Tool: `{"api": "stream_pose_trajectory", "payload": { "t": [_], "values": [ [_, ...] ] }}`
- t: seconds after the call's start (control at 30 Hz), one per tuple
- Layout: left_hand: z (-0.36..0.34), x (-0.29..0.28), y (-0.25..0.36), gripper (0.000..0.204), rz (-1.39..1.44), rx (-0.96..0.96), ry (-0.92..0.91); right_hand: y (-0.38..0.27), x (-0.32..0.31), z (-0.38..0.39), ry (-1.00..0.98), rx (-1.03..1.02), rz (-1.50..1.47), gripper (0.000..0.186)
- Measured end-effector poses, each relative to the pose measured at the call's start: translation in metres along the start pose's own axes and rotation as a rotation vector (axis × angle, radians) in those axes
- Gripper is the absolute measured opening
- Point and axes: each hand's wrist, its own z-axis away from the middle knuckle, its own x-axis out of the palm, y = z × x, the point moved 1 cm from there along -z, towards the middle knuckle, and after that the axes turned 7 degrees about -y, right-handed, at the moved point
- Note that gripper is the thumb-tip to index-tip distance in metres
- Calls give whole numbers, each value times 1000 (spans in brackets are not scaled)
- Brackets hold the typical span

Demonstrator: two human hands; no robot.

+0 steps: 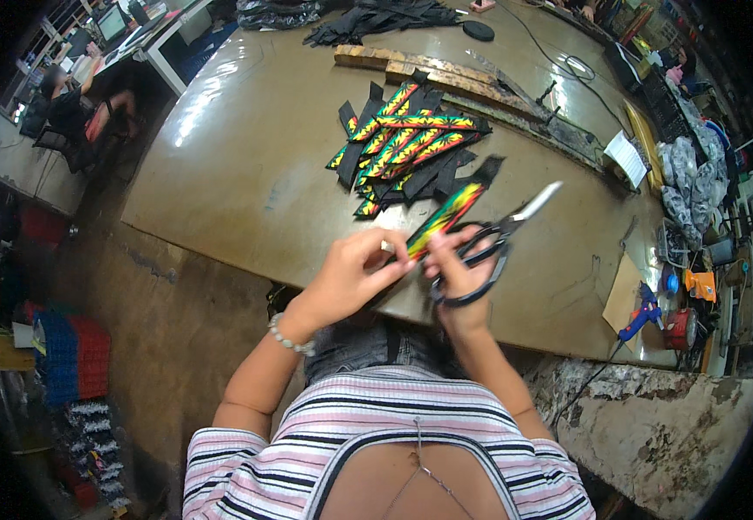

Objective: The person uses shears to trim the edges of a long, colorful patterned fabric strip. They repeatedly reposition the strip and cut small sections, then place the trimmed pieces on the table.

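Close to the table's front edge, a strap (450,213) printed in green, yellow and red with a black end slants away from my hands. My left hand (357,267) is closed in a pinch on its near end. A pair of scissors (505,229) with black handles sits in my right hand (463,276), fingers through the loops, blades pointing to the far right. The right thumb and fingertips also touch the strap, slightly blurred. Beyond them lies a loose pile of similar printed straps (411,143), some showing plain black sides.
Long worn wooden bars (446,80) lie behind the pile. Black strips (381,19) and a round black disc (479,31) are at the far edge. A blue glue gun (641,314) rests at the right beside a red tin (681,329). Another person (77,108) sits at far left.
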Motion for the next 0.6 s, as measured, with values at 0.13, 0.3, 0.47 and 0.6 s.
{"api": "stream_pose_trajectory", "payload": {
  "t": [0.13, 0.3, 0.47, 0.6],
  "values": [
    [18, -20, -8, 9, 336, -107, -201, -17, -31, -17, -120, -27, -59, 22],
    [10, -79, 26, 31, 503, 21, -152, -27, -42, 6, -814, 93, 258, 63],
    [-2, -100, 53, 40, 328, 3, -409, -47, -49, 4, -1129, 250, 631, 74],
    [-4, -87, 53, 43, 216, -62, -606, -56, -43, -5, -1274, 166, 778, 70]
  ]
}}
